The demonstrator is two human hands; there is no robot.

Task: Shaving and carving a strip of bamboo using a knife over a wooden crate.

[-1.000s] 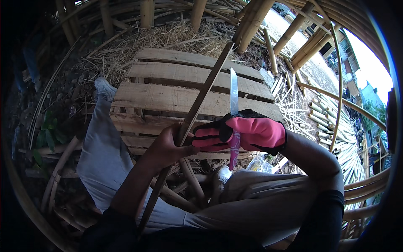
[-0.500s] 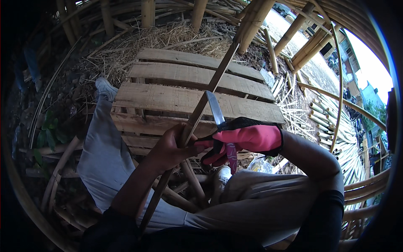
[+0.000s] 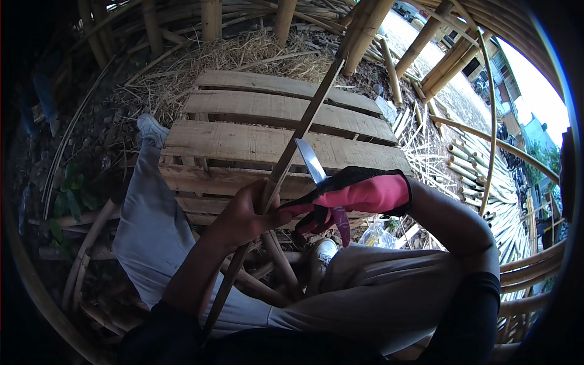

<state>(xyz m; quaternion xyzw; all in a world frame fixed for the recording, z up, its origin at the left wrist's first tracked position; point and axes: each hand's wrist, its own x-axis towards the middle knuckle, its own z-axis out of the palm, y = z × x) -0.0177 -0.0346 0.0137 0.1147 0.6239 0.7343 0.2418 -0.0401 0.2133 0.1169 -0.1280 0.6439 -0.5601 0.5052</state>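
A long, narrow bamboo strip (image 3: 311,111) slants from my lap up and away to the right, over the slatted wooden pallet. My bare left hand (image 3: 246,213) is wrapped round it near the middle. In a pink and black glove, my right hand (image 3: 350,194) grips a knife (image 3: 311,159) whose blade points up and left, its tip just right of the strip. The gloved fingers reach left toward my left thumb; whether they touch the strip I cannot tell. Most of the knife's handle is hidden in the glove.
The wooden pallet (image 3: 243,135) lies in front of my legs. Dry shavings (image 3: 243,58) are heaped beyond it. Bamboo posts (image 3: 365,36) stand at the back, and cut bamboo poles (image 3: 480,176) are piled at the right. Crossed bamboo pieces (image 3: 280,264) lie between my legs.
The knife has moved slightly down and right, its blade tip now apart from the strip. My right hand has turned a little; my left hand still holds the strip.
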